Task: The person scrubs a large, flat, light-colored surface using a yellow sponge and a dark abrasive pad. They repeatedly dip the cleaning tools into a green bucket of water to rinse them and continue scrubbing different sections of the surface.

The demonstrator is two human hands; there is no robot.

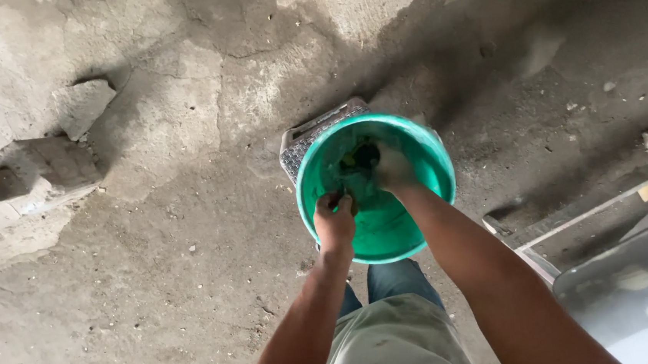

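- Green plastic bucket (418,198) sits straight below the head camera, between the two forearms, tilted a bit so its mouth faces up toward the viewer.
- Left hand (334,221) is at the near-left rim of the bucket, fingers curled over the edge into a clenched grip; thumb side sits inside the rim, knuckles outside.
- Right hand (394,169) reaches down inside the bucket, past the rim, well beyond the left hand. Fingers wrap around a dark object (361,158) near the bucket's far inner wall; can't tell what the object is, too dark and partly hidden.
- Whether the right hand fully grips that object or just presses on it: cannot tell.
- Bucket rests on a grey woven-pattern crate (312,133); only the crate's corner shows, sticking out beyond the left hand on the far-left side of the bucket.
- Under both forearms: the person's legs, blue jeans (393,280) and a pale shirt hem.
- Floor is rough, cracked concrete (153,257), with a damp dark patch beyond the right hand.
- Concrete block (53,161) lies well to the left of the left hand.
- Metal frame (589,219) lies right of the right forearm, apart from the bucket.
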